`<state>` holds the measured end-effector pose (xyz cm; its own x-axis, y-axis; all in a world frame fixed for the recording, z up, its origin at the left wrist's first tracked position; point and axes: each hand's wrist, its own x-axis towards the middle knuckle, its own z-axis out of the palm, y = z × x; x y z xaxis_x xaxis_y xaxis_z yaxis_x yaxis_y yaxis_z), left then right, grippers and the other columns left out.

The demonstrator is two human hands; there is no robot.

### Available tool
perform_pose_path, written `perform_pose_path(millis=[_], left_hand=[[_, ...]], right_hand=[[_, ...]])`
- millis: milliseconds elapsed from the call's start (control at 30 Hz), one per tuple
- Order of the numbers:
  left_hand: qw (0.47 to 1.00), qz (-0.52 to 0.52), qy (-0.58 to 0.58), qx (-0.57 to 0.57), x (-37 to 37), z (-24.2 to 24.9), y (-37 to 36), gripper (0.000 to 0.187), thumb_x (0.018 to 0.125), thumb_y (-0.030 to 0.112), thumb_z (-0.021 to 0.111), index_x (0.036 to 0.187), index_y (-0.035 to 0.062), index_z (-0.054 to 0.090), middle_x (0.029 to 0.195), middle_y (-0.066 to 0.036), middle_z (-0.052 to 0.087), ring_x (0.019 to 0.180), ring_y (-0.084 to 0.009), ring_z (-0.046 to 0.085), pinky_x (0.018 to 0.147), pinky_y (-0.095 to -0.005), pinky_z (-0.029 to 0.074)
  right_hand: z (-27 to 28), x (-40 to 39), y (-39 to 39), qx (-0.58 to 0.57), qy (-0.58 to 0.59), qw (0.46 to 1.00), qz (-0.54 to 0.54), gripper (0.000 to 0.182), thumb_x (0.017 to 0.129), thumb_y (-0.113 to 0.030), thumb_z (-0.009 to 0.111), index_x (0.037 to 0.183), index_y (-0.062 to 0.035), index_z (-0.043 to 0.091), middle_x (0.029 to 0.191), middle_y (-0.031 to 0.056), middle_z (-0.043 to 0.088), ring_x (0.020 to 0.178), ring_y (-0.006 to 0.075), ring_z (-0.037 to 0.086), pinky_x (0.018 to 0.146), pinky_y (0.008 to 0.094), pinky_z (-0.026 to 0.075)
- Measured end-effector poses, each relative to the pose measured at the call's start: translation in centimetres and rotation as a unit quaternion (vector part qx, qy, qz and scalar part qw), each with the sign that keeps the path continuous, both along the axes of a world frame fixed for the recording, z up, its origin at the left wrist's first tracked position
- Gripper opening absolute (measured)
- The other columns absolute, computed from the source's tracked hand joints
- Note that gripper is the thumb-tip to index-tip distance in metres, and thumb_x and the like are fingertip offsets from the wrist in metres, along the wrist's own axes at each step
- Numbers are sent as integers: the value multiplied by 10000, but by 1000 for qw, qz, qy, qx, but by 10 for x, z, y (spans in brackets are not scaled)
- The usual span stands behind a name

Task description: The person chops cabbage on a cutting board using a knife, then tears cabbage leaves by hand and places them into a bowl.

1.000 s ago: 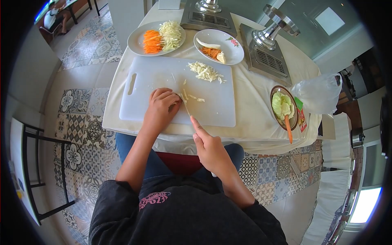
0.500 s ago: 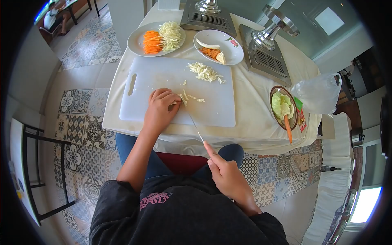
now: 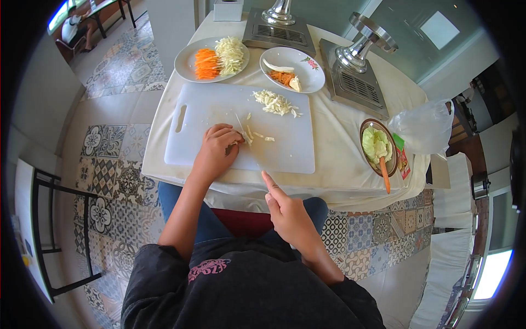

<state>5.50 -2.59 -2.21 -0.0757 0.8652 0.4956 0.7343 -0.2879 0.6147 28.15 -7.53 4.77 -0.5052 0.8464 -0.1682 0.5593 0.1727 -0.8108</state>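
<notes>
On the white cutting board [image 3: 192, 148], my left hand [image 3: 219, 149] presses with curled fingers on a pale vegetable piece, mostly hidden under them. My right hand [image 3: 287, 214] grips a knife [image 3: 255, 153], index finger stretched along its spine. The thin blade runs forward over the board, right beside the left fingertips. A few cut pale strips [image 3: 265, 138] lie just right of the blade. Farther back on the board is a heap of chopped pale vegetable [image 3: 275, 103].
Behind the board stand a plate [image 3: 186, 60] of shredded carrot and pale shreds, and a flowered bowl [image 3: 315, 79] with scraps. Two metal stands [image 3: 356, 85] are at the back. To the right are a brown-rimmed bowl [image 3: 364, 137] with cabbage and carrot, and a plastic bag [image 3: 424, 129].
My right hand has moved forward and slightly left, pushing the knife farther past the left fingertips. The left hand stays on the vegetable. The whole view has shifted slightly.
</notes>
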Motion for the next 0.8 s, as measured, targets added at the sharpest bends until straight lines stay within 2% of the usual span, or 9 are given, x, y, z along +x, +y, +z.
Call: perform_pose_path(millis=[167, 267, 367, 467, 667, 767, 800], left_hand=[[1000, 7, -7, 2, 2, -1, 0, 165, 763, 2, 656, 908, 71, 693, 967, -74, 703, 1119, -294, 589, 1007, -432, 420], [1000, 11, -4, 6, 2, -1, 0, 160, 768, 10, 663, 913, 71, 693, 971, -81, 699, 1115, -295, 588, 1005, -433, 421], [1000, 12, 0, 1, 3, 0, 0, 152, 772, 19, 671, 911, 73, 695, 972, -90, 694, 1111, -295, 588, 1006, -432, 421], [1000, 16, 14, 8, 3, 0, -1, 182, 758, 2, 679, 930, 60, 700, 981, -82, 703, 1105, -303, 593, 991, -427, 437], [999, 24, 19, 27, 7, 0, 2, 117, 777, 25, 686, 887, 62, 695, 950, -80, 694, 1081, -289, 593, 983, -427, 420], [999, 29, 26, 29, 14, 0, 5, 100, 778, 29, 691, 875, 56, 692, 917, -67, 698, 1074, -289, 596, 983, -424, 416], [999, 29, 29, 29, 14, -1, 5, 110, 778, 29, 692, 884, 56, 693, 933, -70, 700, 1076, -294, 602, 985, -427, 420]], right_hand=[[0, 20, -8, -4, 27, 1000, 0, 470, 1003, -166, 489, 1468, -158, 422, 811, 258, 647, 712, 432, 631, 670, 400, 501], [8, 28, -11, -40, -3, 999, -1, 473, 1023, -151, 475, 1491, -187, 415, 611, 5, 497, 488, 67, 462, 522, 249, 461], [13, 32, -13, -42, 1, 999, -21, 462, 1001, -169, 497, 1459, -167, 435, 869, 257, 661, 738, 412, 643, 682, 359, 503], [22, 30, -9, -90, -50, 993, -52, 464, 1000, -169, 501, 1459, -177, 435, 879, 257, 664, 749, 407, 646, 689, 346, 502], [10, 28, -10, -63, 14, 998, -27, 469, 1005, -182, 502, 1467, -192, 425, 867, 243, 671, 708, 404, 638, 677, 340, 499], [9, 23, -12, -56, 55, 997, -24, 468, 1031, -152, 476, 1492, -205, 418, 615, 6, 484, 496, 59, 456, 496, 234, 457], [8, 21, -12, -56, 57, 997, -23, 468, 1032, -155, 472, 1493, -205, 415, 615, 6, 486, 495, 59, 456, 496, 235, 457]])
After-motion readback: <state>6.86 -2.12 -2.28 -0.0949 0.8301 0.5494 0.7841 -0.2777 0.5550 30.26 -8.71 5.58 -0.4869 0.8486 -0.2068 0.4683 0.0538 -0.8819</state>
